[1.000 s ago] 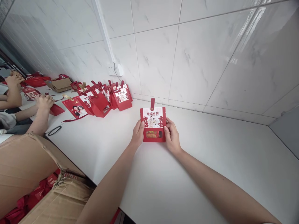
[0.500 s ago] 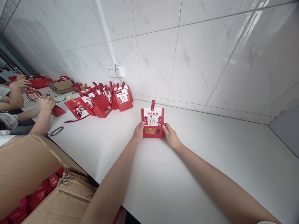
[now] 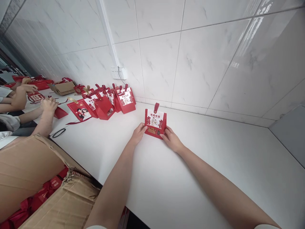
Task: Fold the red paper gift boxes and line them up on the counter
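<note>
A red gift box (image 3: 156,120) stands on the white table, turned slightly at an angle. It has a white printed panel with a couple and red characters, a dark red ribbon loop on top and a small window low on the front. My left hand (image 3: 138,134) holds its left edge between thumb and fingers. On the other side, my right hand (image 3: 172,140) grips the lower right corner, with the thumb on the front and fingers along the side. What shows in the window is too small to name.
Several finished-looking red gift boxes (image 3: 126,103) stand in a cluster by the wall, left of my hands. A black ring (image 3: 58,133) lies near the table's left edge. Co-workers' hands (image 3: 49,105) handle red boxes farther left. An open cardboard carton (image 3: 64,200) holds red items.
The gift box has turned a little, so its right side now shows. My left hand has shifted slightly left, and my right fingers have moved onto its lower corner.
</note>
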Motion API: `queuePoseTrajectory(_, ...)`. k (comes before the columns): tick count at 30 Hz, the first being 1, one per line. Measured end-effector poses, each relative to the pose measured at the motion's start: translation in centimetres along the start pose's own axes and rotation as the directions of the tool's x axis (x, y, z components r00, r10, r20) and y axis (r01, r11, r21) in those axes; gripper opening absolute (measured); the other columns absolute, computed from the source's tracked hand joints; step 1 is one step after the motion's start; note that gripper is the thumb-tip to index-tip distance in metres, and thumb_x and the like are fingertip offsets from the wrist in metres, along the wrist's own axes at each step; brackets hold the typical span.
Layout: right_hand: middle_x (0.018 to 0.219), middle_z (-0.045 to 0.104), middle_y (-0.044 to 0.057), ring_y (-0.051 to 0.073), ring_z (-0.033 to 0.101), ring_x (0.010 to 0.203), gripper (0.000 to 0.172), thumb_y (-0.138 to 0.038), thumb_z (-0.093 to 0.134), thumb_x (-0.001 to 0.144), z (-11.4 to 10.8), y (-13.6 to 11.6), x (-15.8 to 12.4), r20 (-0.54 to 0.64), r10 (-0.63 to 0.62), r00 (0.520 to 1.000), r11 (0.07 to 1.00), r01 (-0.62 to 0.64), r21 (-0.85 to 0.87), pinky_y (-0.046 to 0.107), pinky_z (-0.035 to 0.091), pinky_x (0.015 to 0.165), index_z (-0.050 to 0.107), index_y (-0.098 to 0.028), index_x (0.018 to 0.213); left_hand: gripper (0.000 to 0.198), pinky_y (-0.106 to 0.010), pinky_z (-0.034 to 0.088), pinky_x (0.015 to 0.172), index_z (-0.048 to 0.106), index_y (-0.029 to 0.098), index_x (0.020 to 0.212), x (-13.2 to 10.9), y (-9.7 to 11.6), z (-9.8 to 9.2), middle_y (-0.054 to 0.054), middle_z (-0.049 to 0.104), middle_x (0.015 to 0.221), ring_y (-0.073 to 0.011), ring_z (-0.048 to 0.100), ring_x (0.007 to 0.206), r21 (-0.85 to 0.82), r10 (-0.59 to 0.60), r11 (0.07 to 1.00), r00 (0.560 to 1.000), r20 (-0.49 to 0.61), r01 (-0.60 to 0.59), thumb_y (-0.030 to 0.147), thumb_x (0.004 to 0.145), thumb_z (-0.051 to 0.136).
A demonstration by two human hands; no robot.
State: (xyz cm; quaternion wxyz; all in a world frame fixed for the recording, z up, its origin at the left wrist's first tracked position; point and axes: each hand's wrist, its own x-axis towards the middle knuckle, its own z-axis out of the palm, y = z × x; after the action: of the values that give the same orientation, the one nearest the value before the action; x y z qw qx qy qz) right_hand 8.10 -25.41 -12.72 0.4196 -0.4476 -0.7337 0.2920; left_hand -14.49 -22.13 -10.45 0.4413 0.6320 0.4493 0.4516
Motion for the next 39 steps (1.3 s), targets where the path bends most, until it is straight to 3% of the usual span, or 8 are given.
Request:
queuePoseTrajectory(5,0.137,0.042,0.009,0.023,0.04,0.129,0.037,-0.051,0.041,0.093,-0.3,-0.2,-0.1,-0.008,-0.017,1.0,0.991,0.018,0.131,0.039,0.033,0.11,0.062,-0.024,0.106,0.033,-0.026,0.045,0.072,0.053,0.02,0.082,-0.5,0.8,-0.3,0.0,0.062,0.085,-0.0146,0.055,0.079,0.202,-0.017,0.979,0.999,-0.033,0.023,0.053,0.085,0.051)
queuePoseTrajectory(10,0.117,0.057,0.007,0.024,0.051,0.113,0.039,-0.057,0.04,0.092,-0.3,-0.4,0.0,-0.052,0.119,0.992,0.93,-0.093,0.355,0.041,0.039,0.1,0.059,-0.023,0.09,0.038,-0.024,0.036,0.057,0.04,0.02,0.073,-1.2,2.1,0.4,0.004,0.049,0.067,-0.0111,0.043,0.06,0.277,0.017,0.961,1.0,-0.011,-0.013,0.055,0.09,0.042)
queuePoseTrajectory(15,0.101,0.063,0.005,0.022,0.056,0.095,0.04,-0.059,0.042,0.09,-0.5,-0.5,0.3,-0.018,0.181,0.983,0.914,-0.162,0.372,0.039,0.045,0.087,0.057,-0.022,0.092,0.041,-0.023,0.03,0.054,0.037,0.02,0.072,-1.0,2.0,1.0,0.004,0.042,0.065,-0.0103,0.036,0.058,0.252,0.036,0.967,0.999,-0.035,-0.026,0.057,0.09,0.04)
queuePoseTrajectory(21,0.121,0.058,0.007,0.024,0.051,0.114,0.043,-0.057,0.039,0.092,-0.5,-0.2,0.7,-0.046,0.077,0.996,0.957,-0.061,0.282,0.039,0.039,0.101,0.058,-0.024,0.113,0.043,-0.025,0.032,0.054,0.044,0.02,0.073,0.0,0.7,0.9,0.002,0.047,0.065,-0.0111,0.04,0.056,0.186,0.04,0.982,0.999,-0.015,-0.036,0.06,0.088,0.043)
queuePoseTrajectory(25,0.133,0.053,0.006,0.022,0.046,0.124,0.043,-0.055,0.038,0.094,-0.5,-0.1,0.4,-0.096,0.027,0.995,0.961,0.001,0.278,0.038,0.035,0.108,0.056,-0.026,0.119,0.04,-0.027,0.044,0.068,0.055,0.021,0.075,0.0,0.9,0.8,-0.003,0.06,0.086,-0.0172,0.057,0.083,0.206,0.073,0.977,0.996,-0.06,-0.06,0.059,0.085,0.05)
queuePoseTrajectory(28,0.136,0.053,0.005,0.022,0.049,0.122,0.041,-0.055,0.035,0.095,-0.6,0.0,0.2,-0.124,0.068,0.99,0.949,-0.025,0.314,0.039,0.037,0.105,0.056,-0.026,0.115,0.036,-0.033,0.045,0.093,0.066,0.02,0.083,-0.4,1.6,0.8,-0.007,0.06,0.12,-0.0249,0.052,0.118,0.092,0.058,0.994,0.998,-0.017,-0.057,0.055,0.08,0.06)
queuePoseTrajectory(32,0.127,0.059,0.004,0.022,0.055,0.109,0.038,-0.056,0.035,0.094,-0.8,0.1,0.2,-0.149,0.141,0.979,0.951,-0.092,0.294,0.036,0.042,0.096,0.054,-0.024,0.092,0.044,-0.046,0.042,0.101,0.068,0.02,0.109,-0.9,2.4,0.5,-0.009,0.066,0.116,-0.0304,0.058,0.114,-0.067,-0.071,0.994,0.972,0.222,0.088,0.052,0.08,0.062)
queuePoseTrajectory(39,0.101,0.065,0.002,0.021,0.058,0.092,0.027,-0.05,0.038,0.093,-0.9,0.2,0.2,-0.166,0.19,0.968,0.953,-0.141,0.269,0.035,0.045,0.085,0.05,-0.026,0.093,0.039,-0.044,0.05,0.094,0.073,0.02,0.101,-1.0,2.0,0.5,-0.01,0.055,0.131,-0.0341,0.055,0.117,0.118,-0.071,0.992,0.964,0.258,0.042,0.041,0.068,0.076)
